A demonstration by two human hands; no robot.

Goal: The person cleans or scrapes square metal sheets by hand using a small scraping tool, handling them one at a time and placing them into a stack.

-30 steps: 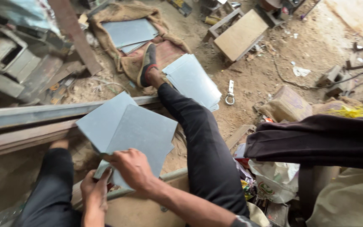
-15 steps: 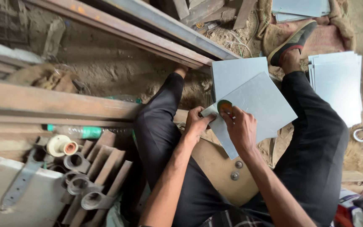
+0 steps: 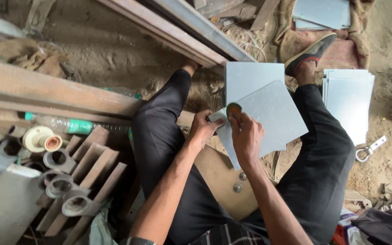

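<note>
Dirt workshop floor (image 3: 114, 50); left hand (image 3: 203, 129) and right hand (image 3: 247, 136) fingers pinch sheet-metal squares (image 3: 268, 113) at one corner; keep edges aligned, grip firm

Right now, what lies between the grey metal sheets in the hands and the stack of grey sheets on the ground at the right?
In the head view, the person's black-trousered leg lies between the held grey metal sheets and the stack of grey sheets.

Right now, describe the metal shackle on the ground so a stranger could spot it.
Start at the stack of grey metal sheets on the dirt right of the person's black-trousered leg. Just below its lower corner lies the shackle: a small shiny ring-and-bar fitting, the only bright curved hardware on that sandy patch.
</note>
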